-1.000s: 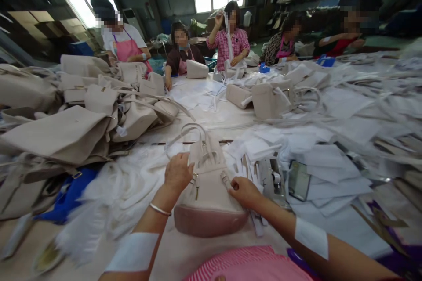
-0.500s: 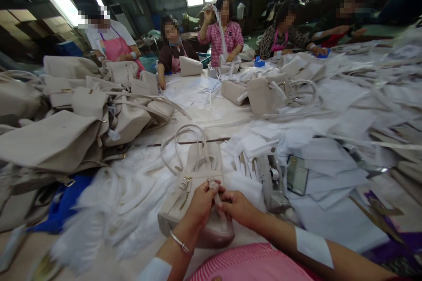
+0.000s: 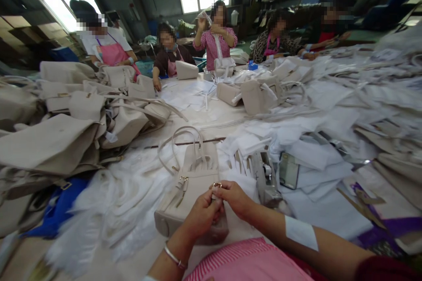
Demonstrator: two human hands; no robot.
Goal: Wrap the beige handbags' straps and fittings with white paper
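A light beige handbag [image 3: 169, 202] lies on the table before me, its thin looped handles [image 3: 173, 142] pointing away. My left hand [image 3: 205, 214] is closed over its right side, thumb and fingers pinched on a short strap mostly covered by the fingers. Beside it, touching, my right hand [image 3: 233, 197] pinches the same strap close to a small gold buckle [image 3: 216, 185]. A second gold buckle [image 3: 183, 179] with a hanging strap end shows on the bag's left side. The hands hide the bag's right front.
A heap of beige bags [image 3: 56, 140] stands at left, with crumpled white wrapping [image 3: 108, 210] nearer me. To the right are a metal tape dispenser-like object [image 3: 266, 180], a phone [image 3: 289, 170] and white sheets [image 3: 321, 206]. Several co-workers sit or stand across the table.
My right hand has moved up to the buckle, and my left hand has slid slightly lower. Across the table, the person in the checked shirt has raised a second hand to the white strip.
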